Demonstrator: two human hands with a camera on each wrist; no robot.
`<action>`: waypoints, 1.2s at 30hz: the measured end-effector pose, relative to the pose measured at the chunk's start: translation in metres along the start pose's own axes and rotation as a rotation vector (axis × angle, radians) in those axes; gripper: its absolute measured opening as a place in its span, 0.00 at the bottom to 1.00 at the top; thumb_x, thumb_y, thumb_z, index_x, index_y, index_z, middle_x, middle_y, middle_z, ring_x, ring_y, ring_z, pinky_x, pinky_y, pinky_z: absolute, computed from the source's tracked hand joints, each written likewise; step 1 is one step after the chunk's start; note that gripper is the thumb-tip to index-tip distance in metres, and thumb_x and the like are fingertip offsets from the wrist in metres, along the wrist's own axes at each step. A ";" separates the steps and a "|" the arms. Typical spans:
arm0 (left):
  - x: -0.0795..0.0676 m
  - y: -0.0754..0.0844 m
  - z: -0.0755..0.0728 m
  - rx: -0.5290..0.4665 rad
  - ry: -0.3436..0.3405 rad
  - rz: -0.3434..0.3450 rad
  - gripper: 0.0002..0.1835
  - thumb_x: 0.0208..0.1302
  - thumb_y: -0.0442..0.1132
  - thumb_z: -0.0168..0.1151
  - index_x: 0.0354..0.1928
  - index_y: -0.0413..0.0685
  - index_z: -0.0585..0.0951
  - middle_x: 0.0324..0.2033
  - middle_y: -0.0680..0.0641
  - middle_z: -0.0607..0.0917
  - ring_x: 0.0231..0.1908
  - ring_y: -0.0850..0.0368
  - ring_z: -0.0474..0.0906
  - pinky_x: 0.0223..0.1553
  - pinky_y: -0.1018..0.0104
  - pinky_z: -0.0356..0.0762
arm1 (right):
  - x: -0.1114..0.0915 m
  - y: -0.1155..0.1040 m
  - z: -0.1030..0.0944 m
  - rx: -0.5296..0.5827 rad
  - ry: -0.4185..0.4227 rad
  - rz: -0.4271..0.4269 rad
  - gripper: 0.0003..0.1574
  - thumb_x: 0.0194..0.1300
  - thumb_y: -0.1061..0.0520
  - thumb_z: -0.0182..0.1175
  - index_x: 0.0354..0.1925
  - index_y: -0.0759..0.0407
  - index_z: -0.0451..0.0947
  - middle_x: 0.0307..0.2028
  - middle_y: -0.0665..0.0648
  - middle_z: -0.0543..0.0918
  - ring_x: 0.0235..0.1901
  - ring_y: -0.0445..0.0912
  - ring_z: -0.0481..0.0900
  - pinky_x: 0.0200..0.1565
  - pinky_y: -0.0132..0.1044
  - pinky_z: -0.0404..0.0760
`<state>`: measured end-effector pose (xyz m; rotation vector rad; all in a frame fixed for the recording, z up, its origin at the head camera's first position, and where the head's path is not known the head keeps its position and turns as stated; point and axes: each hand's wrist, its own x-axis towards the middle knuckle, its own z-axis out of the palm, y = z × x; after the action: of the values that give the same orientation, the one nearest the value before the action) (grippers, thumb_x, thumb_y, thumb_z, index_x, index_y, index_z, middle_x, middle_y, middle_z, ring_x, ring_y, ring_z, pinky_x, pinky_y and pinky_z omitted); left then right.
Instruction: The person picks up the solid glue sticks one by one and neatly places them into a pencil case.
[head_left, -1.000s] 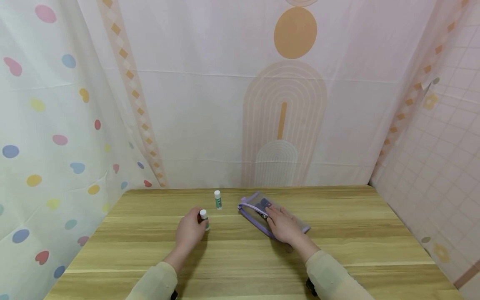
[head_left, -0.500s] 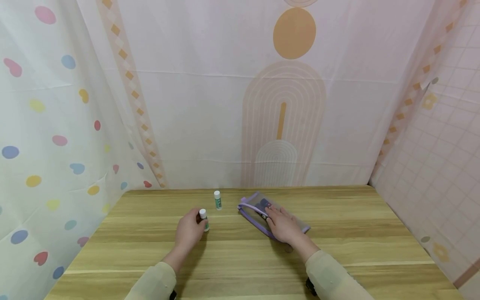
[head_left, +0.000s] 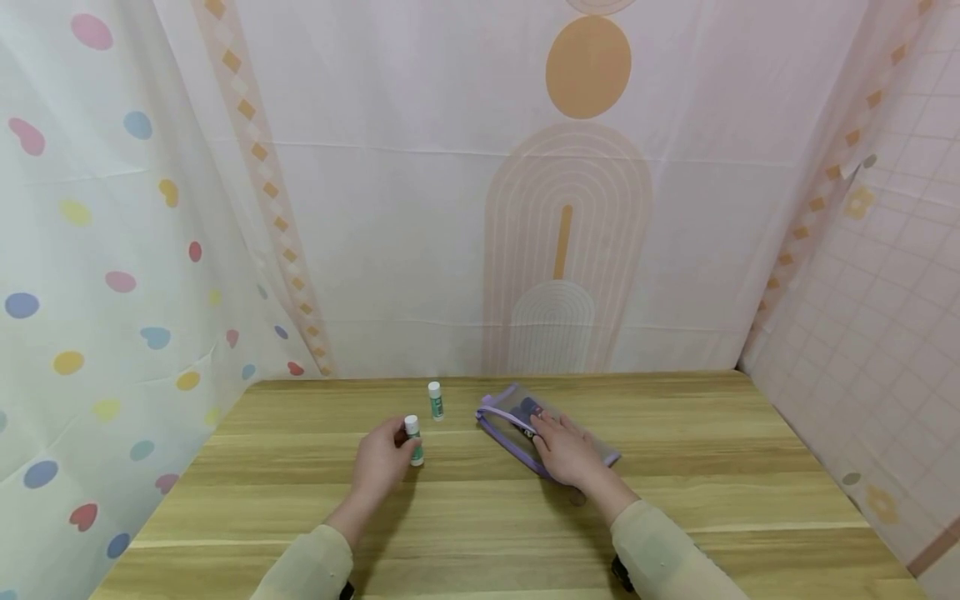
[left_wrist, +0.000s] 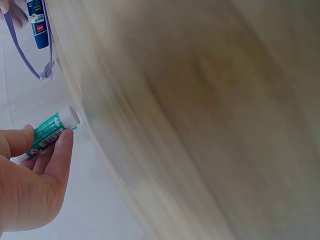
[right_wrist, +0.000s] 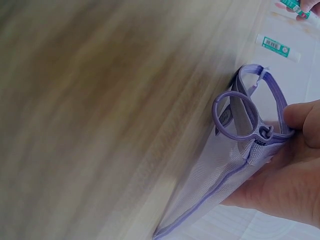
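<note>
My left hand (head_left: 381, 461) pinches a glue stick (head_left: 416, 450) with a white cap and green label, held nearly upright close over the table. In the left wrist view the glue stick's green label (left_wrist: 47, 131) shows between thumb and fingers. Farther back stands a second, matching glue stick (head_left: 437, 402). My right hand (head_left: 570, 450) lies over a see-through mesh pouch (right_wrist: 205, 175) with purple trim, its thumb (right_wrist: 300, 116) at the rim of the gaping mouth. Dark blue tubes (head_left: 531, 407) show inside the pouch, partly covered by the fingers.
The wooden table (head_left: 465, 533) ends at a hanging patterned cloth (head_left: 405, 250) behind. Dotted cloth (head_left: 150, 400) hangs on the left, and a grid-patterned one (head_left: 885, 350) on the right. A purple ring (right_wrist: 235, 115) dangles from the pouch's zipper end.
The left hand has shifted the glue stick slightly to the right, and more of it shows beyond the fingers. The right hand, the pouch and the second glue stick have stayed put.
</note>
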<state>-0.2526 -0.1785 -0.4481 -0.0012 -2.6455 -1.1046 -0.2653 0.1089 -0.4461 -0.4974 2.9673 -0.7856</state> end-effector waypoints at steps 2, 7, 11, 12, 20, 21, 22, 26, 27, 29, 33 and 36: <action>0.000 0.001 0.001 -0.008 0.002 0.002 0.10 0.63 0.31 0.67 0.44 0.33 0.82 0.34 0.43 0.85 0.34 0.51 0.81 0.34 0.58 0.84 | 0.000 0.000 0.000 0.001 0.001 -0.001 0.27 0.78 0.56 0.46 0.70 0.62 0.66 0.71 0.64 0.64 0.70 0.69 0.55 0.63 0.76 0.51; -0.001 0.005 0.002 -0.040 -0.005 0.002 0.09 0.63 0.31 0.67 0.44 0.33 0.83 0.33 0.44 0.85 0.34 0.52 0.80 0.34 0.58 0.83 | 0.001 0.001 0.001 0.003 0.001 -0.004 0.27 0.78 0.56 0.46 0.70 0.62 0.66 0.71 0.65 0.64 0.70 0.69 0.55 0.63 0.77 0.51; -0.002 0.008 0.004 -0.073 -0.029 -0.019 0.10 0.64 0.32 0.66 0.46 0.34 0.83 0.33 0.45 0.85 0.34 0.53 0.80 0.34 0.60 0.83 | 0.000 0.001 0.000 0.005 0.001 -0.002 0.27 0.78 0.56 0.46 0.70 0.62 0.66 0.71 0.65 0.64 0.70 0.69 0.55 0.63 0.77 0.51; -0.002 0.009 0.005 -0.081 -0.035 -0.024 0.11 0.64 0.32 0.66 0.46 0.34 0.83 0.33 0.45 0.85 0.34 0.53 0.80 0.33 0.60 0.83 | 0.000 0.001 0.000 0.006 0.000 -0.002 0.27 0.78 0.56 0.46 0.70 0.62 0.66 0.71 0.65 0.64 0.70 0.69 0.55 0.63 0.77 0.51; -0.003 0.016 0.010 -0.258 -0.098 -0.126 0.11 0.66 0.31 0.65 0.47 0.31 0.82 0.34 0.43 0.83 0.32 0.53 0.81 0.33 0.60 0.86 | 0.000 0.001 0.000 0.007 0.002 -0.005 0.27 0.78 0.56 0.46 0.70 0.63 0.65 0.71 0.65 0.64 0.70 0.69 0.55 0.62 0.77 0.51; -0.003 0.018 0.010 -0.287 -0.107 -0.141 0.11 0.66 0.30 0.64 0.47 0.31 0.82 0.34 0.42 0.83 0.32 0.53 0.82 0.33 0.60 0.87 | 0.000 0.001 0.000 0.005 0.002 -0.006 0.27 0.78 0.56 0.46 0.70 0.63 0.65 0.71 0.65 0.64 0.70 0.69 0.55 0.63 0.77 0.51; -0.004 0.019 0.010 -0.306 -0.114 -0.152 0.11 0.66 0.30 0.64 0.47 0.30 0.82 0.34 0.42 0.82 0.32 0.53 0.82 0.33 0.59 0.87 | 0.000 0.001 0.001 0.004 0.002 -0.005 0.27 0.78 0.56 0.46 0.70 0.63 0.65 0.71 0.65 0.64 0.70 0.69 0.55 0.63 0.77 0.51; -0.005 0.026 0.011 -0.388 -0.141 -0.185 0.11 0.66 0.29 0.64 0.47 0.28 0.81 0.34 0.40 0.82 0.31 0.51 0.84 0.34 0.57 0.87 | -0.001 0.000 0.000 0.002 0.001 -0.006 0.27 0.78 0.56 0.46 0.70 0.62 0.65 0.70 0.65 0.65 0.70 0.69 0.56 0.63 0.76 0.52; -0.005 0.027 0.011 -0.413 -0.146 -0.192 0.11 0.66 0.29 0.64 0.46 0.27 0.81 0.34 0.40 0.83 0.31 0.50 0.84 0.34 0.57 0.87 | -0.001 0.000 -0.001 0.003 0.000 -0.005 0.27 0.78 0.56 0.45 0.71 0.62 0.65 0.71 0.65 0.64 0.70 0.69 0.55 0.63 0.76 0.52; -0.005 0.029 0.013 -0.458 -0.152 -0.208 0.11 0.66 0.29 0.63 0.46 0.26 0.80 0.34 0.39 0.83 0.31 0.49 0.85 0.33 0.58 0.87 | 0.000 0.000 -0.001 0.002 0.001 -0.005 0.27 0.79 0.56 0.45 0.71 0.62 0.65 0.71 0.65 0.64 0.70 0.69 0.55 0.63 0.76 0.52; -0.005 0.030 0.017 -0.563 -0.159 -0.251 0.11 0.65 0.28 0.64 0.46 0.24 0.79 0.34 0.37 0.83 0.31 0.47 0.85 0.33 0.59 0.87 | 0.000 0.001 -0.001 -0.002 0.005 -0.008 0.27 0.78 0.56 0.46 0.71 0.62 0.65 0.70 0.65 0.64 0.69 0.69 0.55 0.63 0.76 0.52; -0.006 0.032 0.021 -0.630 -0.166 -0.278 0.11 0.65 0.27 0.63 0.45 0.24 0.78 0.34 0.37 0.83 0.31 0.48 0.85 0.33 0.58 0.87 | 0.001 0.001 0.000 -0.005 0.008 -0.009 0.27 0.78 0.56 0.46 0.70 0.62 0.66 0.70 0.65 0.65 0.69 0.69 0.56 0.63 0.76 0.52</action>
<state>-0.2486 -0.1408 -0.4410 0.1584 -2.3556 -2.0665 -0.2662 0.1099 -0.4467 -0.5098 2.9772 -0.7823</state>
